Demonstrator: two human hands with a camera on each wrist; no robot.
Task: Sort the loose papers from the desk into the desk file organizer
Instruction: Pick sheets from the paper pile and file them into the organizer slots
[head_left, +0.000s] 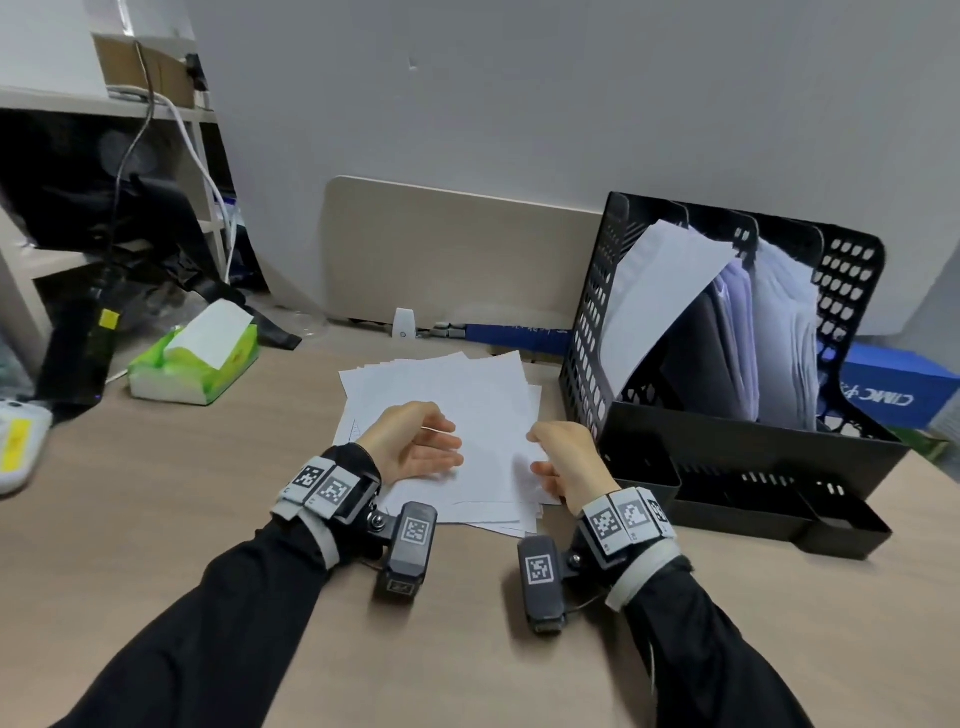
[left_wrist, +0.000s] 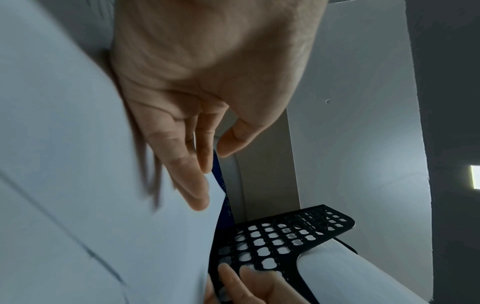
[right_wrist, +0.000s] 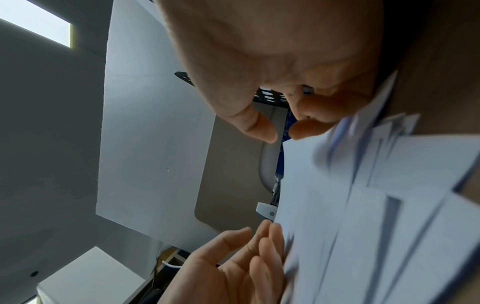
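Observation:
A loose pile of white papers (head_left: 467, 400) lies on the wooden desk (head_left: 182, 519) in front of me. My left hand (head_left: 456, 441) rests on the pile's left part, palm turned right, fingers relaxed, holding nothing. At the pile's right edge my right hand (head_left: 535, 452) has loosely curled fingers, and in the right wrist view thumb and fingers (right_wrist: 303, 129) stay apart above a sheet corner. The black perforated file organizer (head_left: 727, 441) stands just right of it. One sheet (head_left: 660, 291) leans in its left slot, and more papers (head_left: 784, 338) fill the others.
A green tissue pack (head_left: 197, 358) sits at the back left beside a black device (head_left: 78, 343). A beige panel (head_left: 457, 260) leans on the wall behind the pile. A blue box (head_left: 893, 384) lies behind the organizer.

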